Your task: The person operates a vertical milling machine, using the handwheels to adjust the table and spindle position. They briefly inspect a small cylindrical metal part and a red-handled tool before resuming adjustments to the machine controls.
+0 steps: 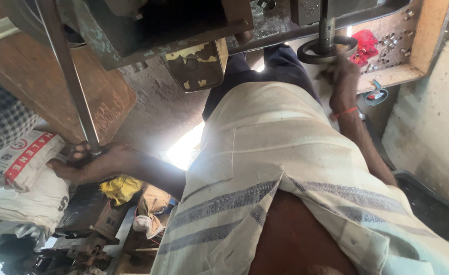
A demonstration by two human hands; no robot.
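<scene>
Left hand: my left hand [89, 163] sits at the left of the view, its fingers [79, 150] wrapped tight around the lower end of a long metal lever [69, 76].
Lever: it slants from the top left of the view down to that hand, in front of a brown wooden panel [41, 76].
Right hand: my right hand [342, 81] is at the far right, just under a round metal handwheel [328, 49]; I cannot tell whether its fingers are closed or only touching the wheel. A red thread [344, 112] circles the wrist.
Handwheel: it sits on a vertical spindle [326, 25] below the dark machine body [184, 25].
Bench: the wooden bench [387, 76] beside the wheel carries small metal pieces [390, 38] and a red cloth [365, 43].
Near left: white printed sacks [21, 168], a yellow cloth [120, 188] and dark metal parts [87, 214] lie below the left hand.
Body: a pale striped shirt [285, 168] fills the near middle.
</scene>
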